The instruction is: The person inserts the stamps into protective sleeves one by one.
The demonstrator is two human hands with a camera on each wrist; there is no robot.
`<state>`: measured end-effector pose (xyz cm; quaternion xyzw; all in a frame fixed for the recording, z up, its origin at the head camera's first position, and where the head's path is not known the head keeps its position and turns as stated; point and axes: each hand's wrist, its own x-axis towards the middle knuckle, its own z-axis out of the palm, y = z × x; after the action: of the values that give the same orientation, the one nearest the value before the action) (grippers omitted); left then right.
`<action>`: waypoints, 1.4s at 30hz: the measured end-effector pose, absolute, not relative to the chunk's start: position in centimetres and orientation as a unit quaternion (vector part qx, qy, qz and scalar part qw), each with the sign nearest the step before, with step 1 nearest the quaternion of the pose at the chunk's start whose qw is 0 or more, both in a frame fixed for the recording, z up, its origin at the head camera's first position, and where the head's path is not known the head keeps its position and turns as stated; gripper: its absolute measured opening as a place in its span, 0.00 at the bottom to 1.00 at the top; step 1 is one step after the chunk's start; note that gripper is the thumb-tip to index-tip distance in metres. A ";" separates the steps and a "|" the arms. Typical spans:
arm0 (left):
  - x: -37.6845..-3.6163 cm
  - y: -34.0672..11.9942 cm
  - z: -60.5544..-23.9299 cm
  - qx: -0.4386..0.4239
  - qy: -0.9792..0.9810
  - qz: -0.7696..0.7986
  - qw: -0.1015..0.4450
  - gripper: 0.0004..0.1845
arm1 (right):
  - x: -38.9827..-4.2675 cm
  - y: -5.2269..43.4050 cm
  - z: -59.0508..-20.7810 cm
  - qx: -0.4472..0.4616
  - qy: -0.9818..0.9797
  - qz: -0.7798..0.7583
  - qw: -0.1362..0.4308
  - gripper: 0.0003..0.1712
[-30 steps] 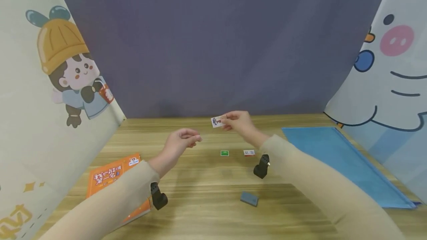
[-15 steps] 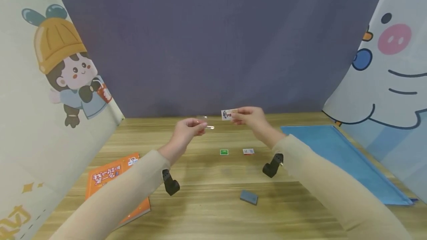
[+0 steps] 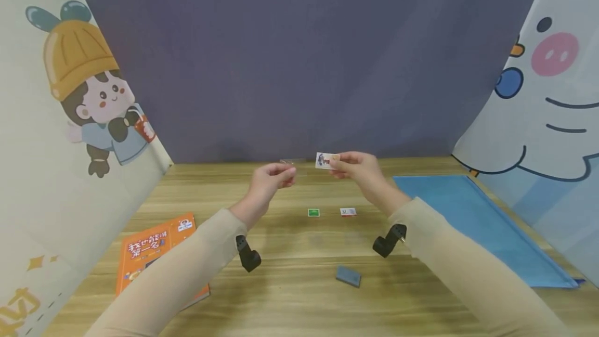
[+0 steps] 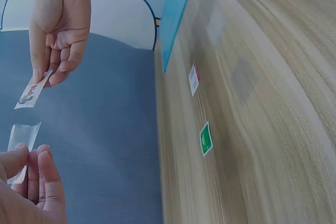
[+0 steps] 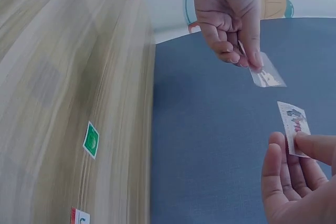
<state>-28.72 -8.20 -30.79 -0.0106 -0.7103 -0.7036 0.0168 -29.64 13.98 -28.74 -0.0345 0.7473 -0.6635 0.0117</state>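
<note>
My right hand (image 3: 355, 166) is raised above the wooden table (image 3: 290, 295) and pinches a small printed card (image 3: 326, 160) between thumb and fingers; the card (image 5: 294, 127) also shows in the right wrist view. My left hand (image 3: 273, 177) is level with it, a short gap to its left, and pinches a small clear plastic sleeve (image 4: 23, 139), seen too as the sleeve (image 5: 266, 73) in the right wrist view. On the table below lie a green card (image 3: 313, 212) and a white and red card (image 3: 348, 212).
An orange book (image 3: 154, 251) lies at the table's left front. A blue folder (image 3: 477, 222) covers the right side. A small grey block (image 3: 348, 276) sits near the front middle. Printed curtains stand at both sides and a grey backdrop behind.
Both hands rose and drew closer together. The clear sleeve now shows in my left hand's pinch. The right hand kept hold of the printed card.
</note>
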 end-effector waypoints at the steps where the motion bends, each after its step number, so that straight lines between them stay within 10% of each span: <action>1: -28.7 -8.2 -30.8 -0.010 -0.710 -0.704 0.016 0.11 | -29.6 14.0 -28.7 -0.035 0.745 -0.666 0.010 0.21; 42: -28.8 -6.4 -30.8 -0.012 -0.687 -0.726 0.020 0.12 | -29.4 13.2 -29.4 -0.041 0.745 -0.665 0.013 0.19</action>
<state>-28.78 -6.39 -30.80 -0.0119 -0.6873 -0.7260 0.0197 -29.39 13.19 -29.35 -0.0407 0.7455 -0.6651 0.0128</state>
